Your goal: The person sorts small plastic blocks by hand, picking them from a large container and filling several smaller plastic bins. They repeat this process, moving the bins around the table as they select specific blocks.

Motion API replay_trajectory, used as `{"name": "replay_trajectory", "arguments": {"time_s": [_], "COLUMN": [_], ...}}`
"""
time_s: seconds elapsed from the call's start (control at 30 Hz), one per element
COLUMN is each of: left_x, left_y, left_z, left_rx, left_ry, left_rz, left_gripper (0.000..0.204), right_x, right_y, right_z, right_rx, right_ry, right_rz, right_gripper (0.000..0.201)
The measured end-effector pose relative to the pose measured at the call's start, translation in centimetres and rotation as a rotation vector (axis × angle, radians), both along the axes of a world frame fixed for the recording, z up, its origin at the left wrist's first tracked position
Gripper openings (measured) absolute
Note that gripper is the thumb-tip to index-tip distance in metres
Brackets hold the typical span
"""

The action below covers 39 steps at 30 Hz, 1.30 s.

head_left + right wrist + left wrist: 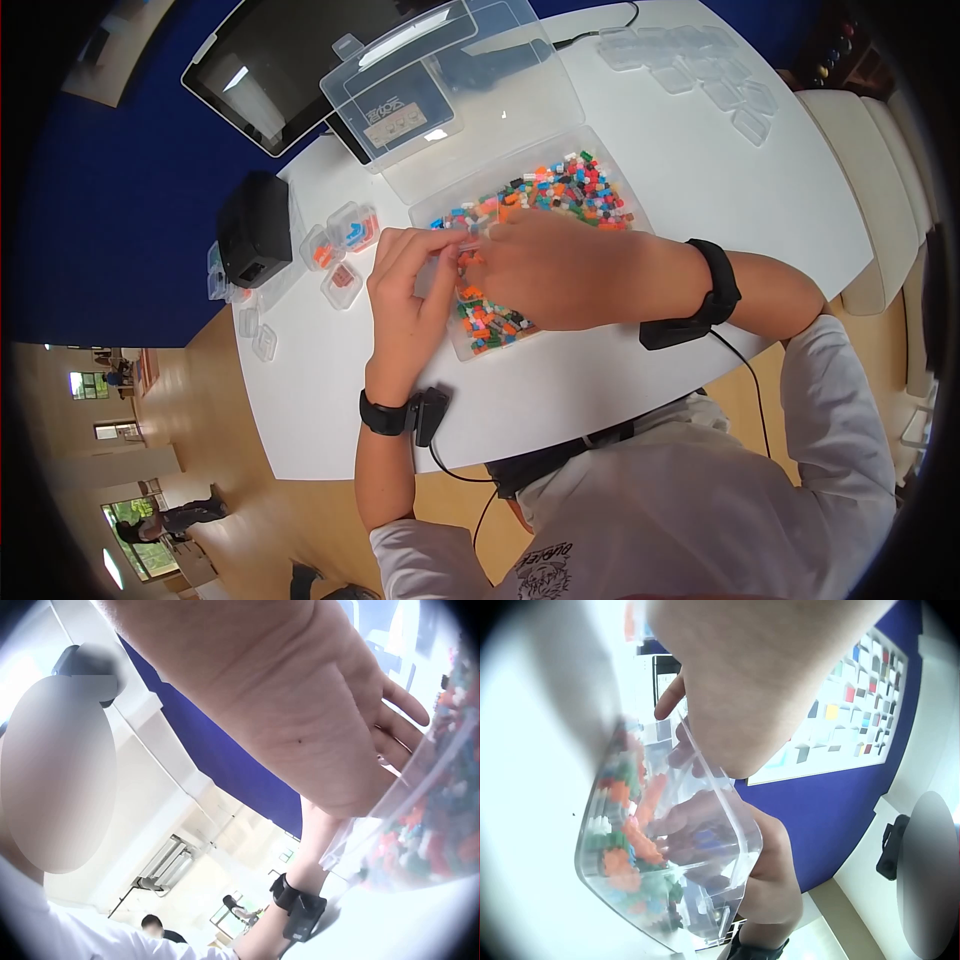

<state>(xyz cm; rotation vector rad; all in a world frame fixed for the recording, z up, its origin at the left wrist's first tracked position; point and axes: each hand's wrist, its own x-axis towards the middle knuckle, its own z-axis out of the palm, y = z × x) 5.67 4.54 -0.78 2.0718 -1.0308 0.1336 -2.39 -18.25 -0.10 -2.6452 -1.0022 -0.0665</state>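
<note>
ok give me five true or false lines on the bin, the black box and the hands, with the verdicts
1. The clear bin holds small bricks of several colours. True.
2. The bin's lid is closed over the bricks. False: it is open, folded back on the far side.
3. A black band is worn on each wrist: left band, right band. True.
4. The black box stands to the right of the bin. False: it stands to the left.
5. The left hand and right hand are far apart, at opposite ends of the table. False: they are close together at the bin.
</note>
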Motion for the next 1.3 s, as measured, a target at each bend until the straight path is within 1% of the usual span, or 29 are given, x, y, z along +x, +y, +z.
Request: {"name": "replay_trajectory", "arguments": {"time_s": [0.13, 0.2, 0.33, 0.53, 0.63, 0.73, 0.8, 0.9, 1.03, 1.13, 1.2, 1.3], "left_x": [0.1, 0.0, 0.0, 0.1, 0.1, 0.0, 0.0, 0.1, 0.2, 0.4, 0.6, 0.5], "left_y": [0.0, 0.1, 0.1, 0.0, 0.1, 0.1, 0.1, 0.2, 0.2, 0.4, 0.7, 0.9], "left_z": [0.3, 0.3, 0.2, -0.3, -0.5, -0.5, -0.4, -0.5, -0.6, -1.1, -1.5, -1.8], "left_rx": [0.039, 0.045, 0.036, 0.001, -0.013, -0.021, -0.026, -0.030, -0.047, -0.066, -0.074, -0.089], "left_ry": [-0.027, -0.027, -0.026, -0.023, -0.001, 0.012, 0.008, 0.013, 0.019, 0.031, 0.042, 0.056], "left_rz": [-0.043, -0.044, -0.043, -0.019, -0.004, 0.008, 0.013, 0.007, -0.003, 0.001, 0.005, 0.011], "left_gripper": [0.018, 0.018, 0.018, 0.019, 0.020, 0.020, 0.020, 0.021, 0.020, 0.019, 0.018, 0.015], "right_x": [-0.2, -0.2, 0.0, 0.4, 0.5, 0.4, 0.4, 0.4, 0.7, 0.8, 1.0, 1.2], "right_y": [0.5, 0.4, 0.4, -0.1, -0.5, -0.7, -1.0, -0.8, -0.3, 0.0, 0.0, -0.1], "right_z": [0.1, -0.3, -0.5, 0.2, 0.3, 1.1, 1.0, 1.2, 1.0, 0.8, 0.9, 2.5], "right_rx": [-0.024, 0.028, 0.043, -0.029, 0.007, -0.022, 0.035, 0.066, 0.073, 0.105, 0.102, 0.122], "right_ry": [0.064, 0.039, 0.030, 0.038, -0.022, -0.046, -0.125, -0.154, -0.169, -0.226, -0.271, -0.202], "right_rz": [-0.021, -0.012, -0.009, -0.008, 0.017, -0.026, -0.047, -0.080, -0.078, -0.084, -0.126, -0.154], "right_gripper": [0.027, 0.031, 0.029, 0.024, 0.021, 0.019, 0.018, 0.017, 0.018, 0.018, 0.018, 0.023]}}
